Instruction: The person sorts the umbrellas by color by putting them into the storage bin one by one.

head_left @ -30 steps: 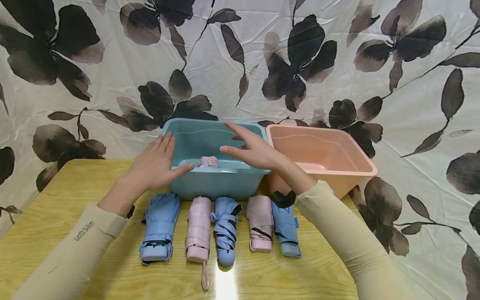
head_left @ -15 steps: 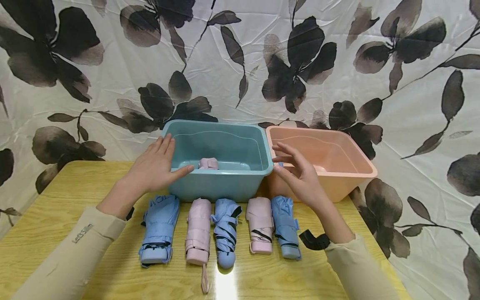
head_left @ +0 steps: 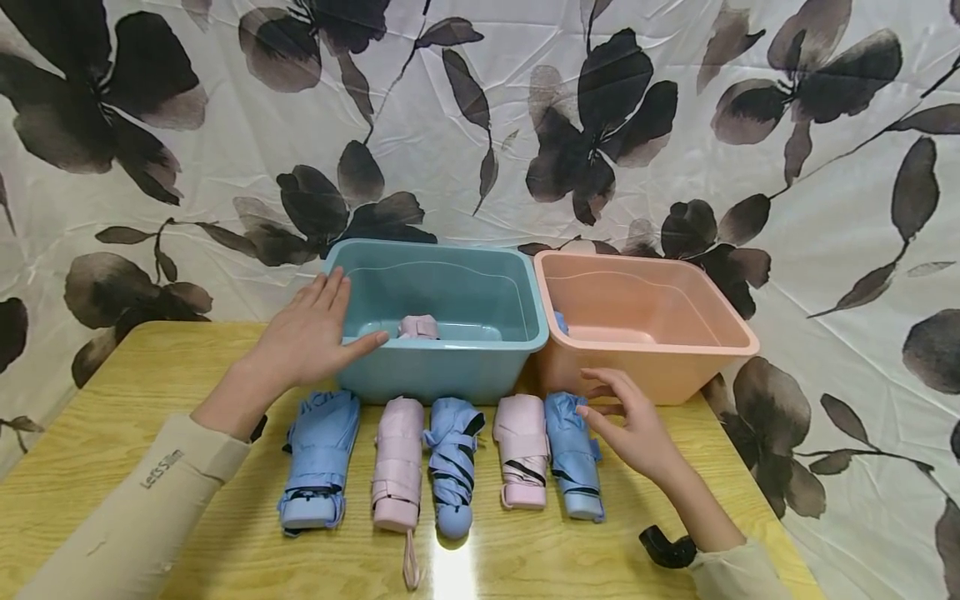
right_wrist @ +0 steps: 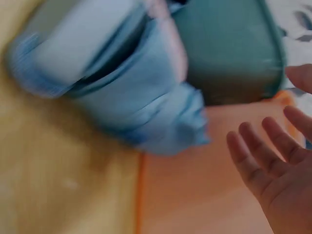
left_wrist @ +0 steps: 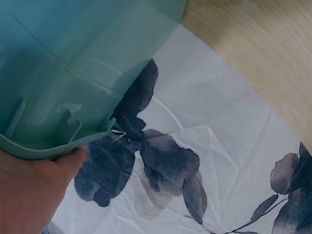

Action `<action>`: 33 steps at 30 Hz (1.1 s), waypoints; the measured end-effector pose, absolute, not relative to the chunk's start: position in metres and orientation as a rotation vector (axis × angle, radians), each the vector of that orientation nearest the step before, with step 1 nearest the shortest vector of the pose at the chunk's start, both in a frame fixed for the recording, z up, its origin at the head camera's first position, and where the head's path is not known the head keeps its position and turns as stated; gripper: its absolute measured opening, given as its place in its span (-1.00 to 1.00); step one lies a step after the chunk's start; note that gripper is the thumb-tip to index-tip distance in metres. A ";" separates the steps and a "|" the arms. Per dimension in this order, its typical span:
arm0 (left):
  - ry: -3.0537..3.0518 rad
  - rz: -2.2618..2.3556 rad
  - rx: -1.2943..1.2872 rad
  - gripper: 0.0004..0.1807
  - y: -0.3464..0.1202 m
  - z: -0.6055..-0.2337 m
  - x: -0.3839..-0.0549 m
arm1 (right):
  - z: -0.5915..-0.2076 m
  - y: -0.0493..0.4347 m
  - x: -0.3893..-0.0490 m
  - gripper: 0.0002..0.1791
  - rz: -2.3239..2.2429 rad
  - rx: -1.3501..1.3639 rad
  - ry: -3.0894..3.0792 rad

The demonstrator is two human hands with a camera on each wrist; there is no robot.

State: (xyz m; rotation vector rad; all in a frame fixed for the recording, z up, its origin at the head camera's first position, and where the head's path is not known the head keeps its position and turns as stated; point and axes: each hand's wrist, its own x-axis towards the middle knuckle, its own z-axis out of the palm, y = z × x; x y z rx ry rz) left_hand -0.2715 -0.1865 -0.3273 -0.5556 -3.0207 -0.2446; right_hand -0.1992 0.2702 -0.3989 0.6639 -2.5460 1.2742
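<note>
My left hand (head_left: 303, 333) rests at the left rim of the teal bin (head_left: 435, 367), its fingers straight; the left wrist view has it against the bin's outer edge. Just right of the rightmost blue folded umbrella (head_left: 573, 458), my right hand (head_left: 630, 425) hovers with loosely bent fingers, holding nothing. In the blurred right wrist view, a gap separates the right fingers (right_wrist: 248, 156) from that umbrella (right_wrist: 141, 97). Left of it lie a pink umbrella (head_left: 521, 450), a blue one (head_left: 452, 467), a pink one with a strap (head_left: 397, 462) and a wide blue one (head_left: 318, 458).
A pink umbrella (head_left: 417, 327) lies inside the teal bin. The peach bin (head_left: 652, 367) stands directly right of it, with a bit of blue (head_left: 562, 322) showing inside. A floral cloth (head_left: 480, 125) hangs behind the wooden table (head_left: 225, 517).
From over the teal bin, my right hand has moved right past the peach bin's front edge, then down beside the rightmost blue umbrella. My left hand has stayed in place.
</note>
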 end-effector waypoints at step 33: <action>-3.004 -0.242 -0.550 0.19 -0.185 -0.327 -0.268 | -0.441 0.263 -0.212 0.00 1.036 0.567 -2.894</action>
